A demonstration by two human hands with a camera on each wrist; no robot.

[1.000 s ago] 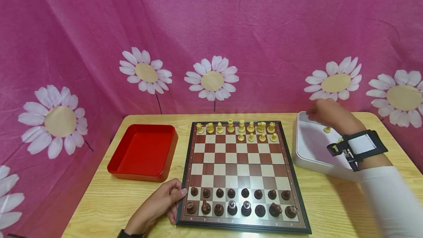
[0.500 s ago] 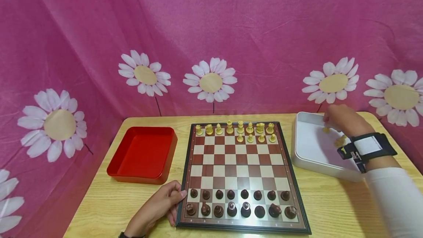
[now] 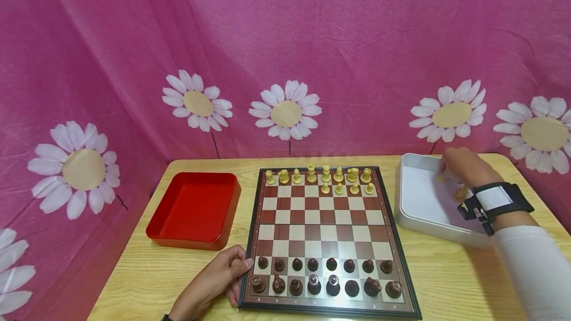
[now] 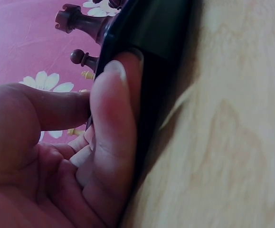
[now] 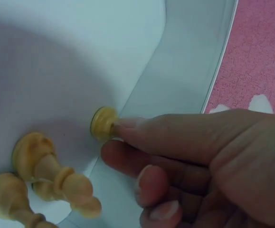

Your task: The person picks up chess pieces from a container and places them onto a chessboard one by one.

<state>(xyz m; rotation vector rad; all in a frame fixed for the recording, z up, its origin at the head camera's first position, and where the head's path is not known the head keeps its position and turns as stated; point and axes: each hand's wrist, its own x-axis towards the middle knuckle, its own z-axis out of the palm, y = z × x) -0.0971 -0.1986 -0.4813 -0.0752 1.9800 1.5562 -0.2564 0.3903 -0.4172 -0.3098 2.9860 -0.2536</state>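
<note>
My left hand (image 3: 219, 277) grips the left edge of the chessboard (image 3: 308, 232) near its front corner, with the thumb on the frame. Close up in the left wrist view, the fingers curl against the board's dark side (image 4: 161, 33). Inside the white box (image 3: 421, 224), my right hand (image 3: 468, 166) pinches a yellow pawn (image 5: 104, 124) between thumb and forefinger; its head is hidden by the fingertips. Several other yellow pawns (image 5: 56, 171) lie near that hand. On the board, dark pieces (image 3: 314, 284) fill the two near rows, and yellow pieces (image 3: 325, 175) stand along the far side.
A red box (image 3: 192, 212) with nothing visible inside stands left of the board on the wooden table (image 3: 450, 281). Behind the table hangs a pink curtain (image 3: 357, 63) with daisies. The white box's raised walls surround the right hand.
The right hand has moved from above the white box's back left to the right and down into it, and now pinches a pawn. The left hand stays on the board's edge.
</note>
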